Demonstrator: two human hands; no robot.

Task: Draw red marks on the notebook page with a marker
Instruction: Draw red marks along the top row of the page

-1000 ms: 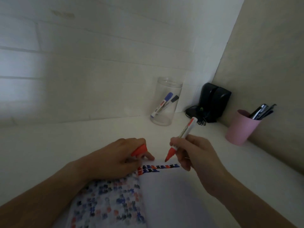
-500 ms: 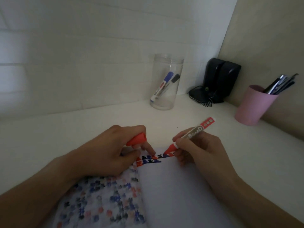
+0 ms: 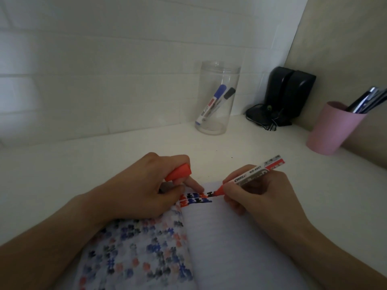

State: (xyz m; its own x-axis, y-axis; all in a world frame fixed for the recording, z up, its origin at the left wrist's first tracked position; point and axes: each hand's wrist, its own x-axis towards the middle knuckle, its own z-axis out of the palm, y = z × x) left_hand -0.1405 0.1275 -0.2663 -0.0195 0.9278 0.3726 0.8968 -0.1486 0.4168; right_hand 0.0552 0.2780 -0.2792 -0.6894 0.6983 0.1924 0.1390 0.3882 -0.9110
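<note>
An open notebook lies on the white desk in front of me. Its left page carries many faded red, blue and black marks; the right page has two short rows of such marks along its top edge. My right hand grips a red marker, its tip touching the page at the right end of the top row. My left hand rests on the notebook's top left and holds the marker's red cap, one finger pressing the page beside the marks.
A clear plastic jar holding a blue and a black marker stands at the back wall. A black speaker pair with cables fills the corner. A pink cup of pens stands at the right.
My right hand has lowered the marker from above the page until its tip touches the top row of marks. The view has tilted down and the left hand has kept its place.
</note>
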